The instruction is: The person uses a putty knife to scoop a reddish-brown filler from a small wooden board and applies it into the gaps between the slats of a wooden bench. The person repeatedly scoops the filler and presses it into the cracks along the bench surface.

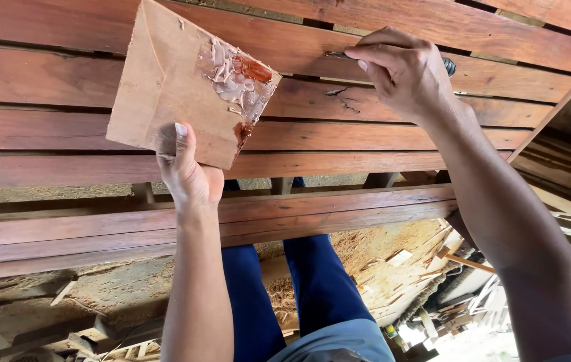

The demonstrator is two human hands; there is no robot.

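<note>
My left hand (188, 171) grips a square wooden board (165, 87) by its lower edge, thumb on its face. A smear of pinkish and red-brown filler paste (240, 80) covers the board's right corner. My right hand (403, 70) is closed around a small tool with a dark handle end (449, 66). The tool's thin metal tip (336, 55) touches a reddish-brown wooden slat (71, 77) beside a gap between slats. A small crack (344, 100) shows in the slat just below that hand.
Several long reddish slats (64, 127) of a wooden frame run across the view, with lower rails (84, 228) beneath. My legs in blue trousers (312, 281) stand behind it. Sawdust and wood offcuts (399, 258) lie on the ground, more scraps at the right.
</note>
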